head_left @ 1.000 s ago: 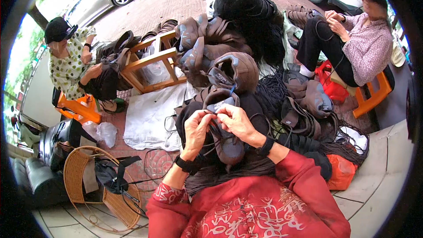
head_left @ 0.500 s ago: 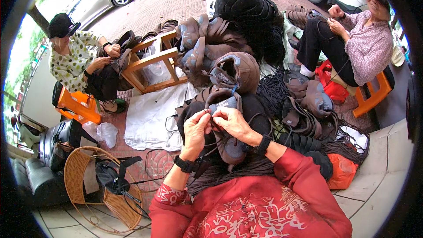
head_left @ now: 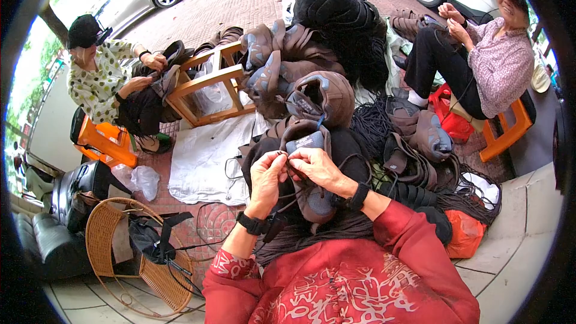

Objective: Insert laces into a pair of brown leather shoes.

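Note:
A brown shoe [head_left: 314,204] with a grey-blue toe lies on my lap, toe toward me, its blue-grey tongue [head_left: 307,141] showing beyond my fingers. Above its front, my left hand [head_left: 267,174] pinches a dark shoelace [head_left: 286,155], thumb against fingers. Right beside it, my right hand [head_left: 323,171] is closed in a pinch on the same lace, and the fingertips of both hands almost meet. The lace's tip and the eyelets are mostly hidden by my fingers. Another brown shoe [head_left: 336,99] sits just beyond, with more shoes piled behind it.
Bundles of dark laces [head_left: 371,123] and loose shoes [head_left: 433,135] lie to the right, near an orange-red bag [head_left: 467,234]. A wooden stool [head_left: 207,87] lies on its side at left. Two people sit opposite, handling shoes or laces. A wicker chair [head_left: 159,282] stands at lower left.
My hands stay almost in place, still pinching the lace. The person at right has brought their hands slightly closer together; the person at left has shifted theirs a little on a shoe.

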Motion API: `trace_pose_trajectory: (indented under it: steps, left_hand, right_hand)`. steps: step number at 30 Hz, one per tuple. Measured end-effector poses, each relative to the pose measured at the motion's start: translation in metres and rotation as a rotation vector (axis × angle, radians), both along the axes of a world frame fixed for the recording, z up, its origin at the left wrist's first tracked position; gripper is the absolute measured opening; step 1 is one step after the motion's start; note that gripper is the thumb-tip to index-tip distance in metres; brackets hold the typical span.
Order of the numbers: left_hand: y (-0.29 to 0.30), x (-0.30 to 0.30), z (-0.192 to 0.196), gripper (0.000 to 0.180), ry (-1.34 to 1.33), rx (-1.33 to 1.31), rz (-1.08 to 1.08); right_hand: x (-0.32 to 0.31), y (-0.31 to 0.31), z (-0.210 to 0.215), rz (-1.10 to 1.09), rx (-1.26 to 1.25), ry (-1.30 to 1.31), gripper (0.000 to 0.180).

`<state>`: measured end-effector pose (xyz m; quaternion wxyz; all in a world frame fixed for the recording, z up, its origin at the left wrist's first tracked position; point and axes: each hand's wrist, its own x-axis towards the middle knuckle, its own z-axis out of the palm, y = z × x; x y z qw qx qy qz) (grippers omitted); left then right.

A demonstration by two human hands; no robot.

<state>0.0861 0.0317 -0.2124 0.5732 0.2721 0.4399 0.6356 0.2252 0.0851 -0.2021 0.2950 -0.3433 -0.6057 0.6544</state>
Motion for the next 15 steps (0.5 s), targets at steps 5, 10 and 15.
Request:
trace_pose_trajectory:
  steps: [5,10,15]
  left_hand:
    - [0.001,0.001,-0.001,0.007,0.023,0.001,0.056]
    - [-0.001,0.009,0.012,0.014,0.175,0.016,0.155]
    - [-0.067,0.039,0.011,0.013,1.220,0.620,-0.161]
  right_hand:
    - [0.006,0.007,-0.004,0.205,0.051,-0.002,0.019]
    - [0.005,0.013,-0.003,0.238,-0.144,0.083,0.020]
    - [0.012,0.018,-0.014,0.241,-0.469,0.250,0.013]
